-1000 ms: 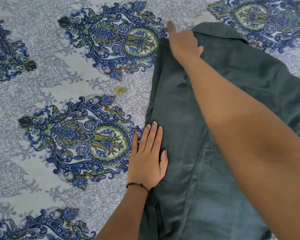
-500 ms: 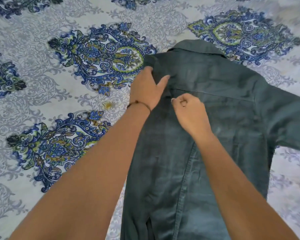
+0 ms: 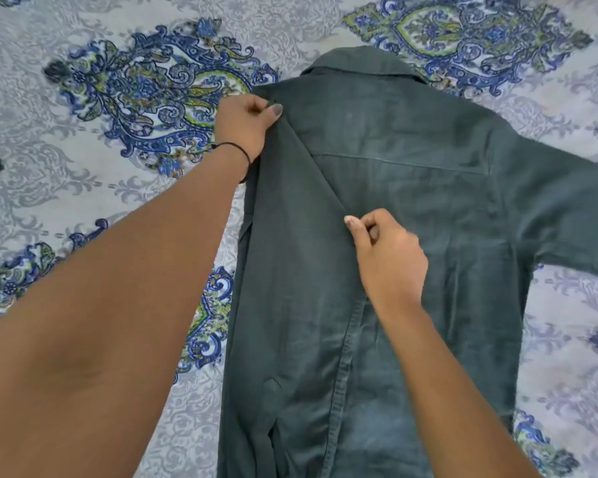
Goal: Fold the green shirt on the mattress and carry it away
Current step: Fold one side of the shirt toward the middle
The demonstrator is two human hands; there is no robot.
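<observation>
- Green shirt (image 3: 428, 208): lies flat on the mattress (image 3: 83, 201), back side up, with the collar (image 3: 363, 62) at the far end and the lower part running toward the person and out of the bottom of the view
- Folded panel (image 3: 290, 288): the shirt's left side is turned inward over the back; its stitched edge (image 3: 342, 374) runs down the middle of the garment
- Sleeve (image 3: 567, 208): the right one is spread outward over the sheet, reaching the right border of the view
- Yoke seam (image 3: 394, 162): a pale line across the upper back, below the collar
- Left hand (image 3: 246, 127): fingers curled, thumb pressed against them, pinching the cloth at the top corner of the fold near the shoulder; a thin black cord (image 3: 237, 148) circles the wrist
- Right hand (image 3: 389, 260): fingers curled, thumb and forefinger pinching the slanted edge of the folded panel at mid-back
- Sheet: pale grey, printed with blue and green ornamental medallions (image 3: 159, 94)
</observation>
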